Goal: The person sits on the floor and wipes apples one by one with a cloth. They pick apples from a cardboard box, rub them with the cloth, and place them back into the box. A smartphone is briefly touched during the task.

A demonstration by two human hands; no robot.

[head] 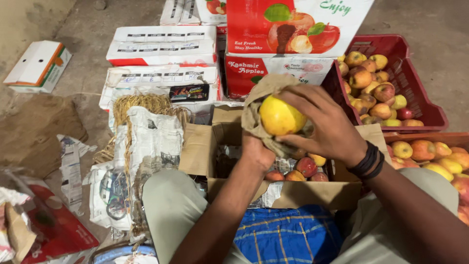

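Both hands gripped a yellow apple [279,116] above the open carton [293,193]: left hand [257,151] beneath with brown cloth [259,95], right hand [325,124] fingers wrapped over. Red-and-white fruit boxes [273,39] stood at twelve o'clock, a maroon crate [415,78] at two.

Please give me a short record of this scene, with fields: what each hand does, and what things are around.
left hand: holds a brown cloth under a yellow apple
right hand: fingers grip the apple from above; black bands at the wrist
below the hands: open cardboard box with red and yellow apples
right side: red plastic crate full of apples
behind: stacked printed fruit cartons
left side: straw and newspaper
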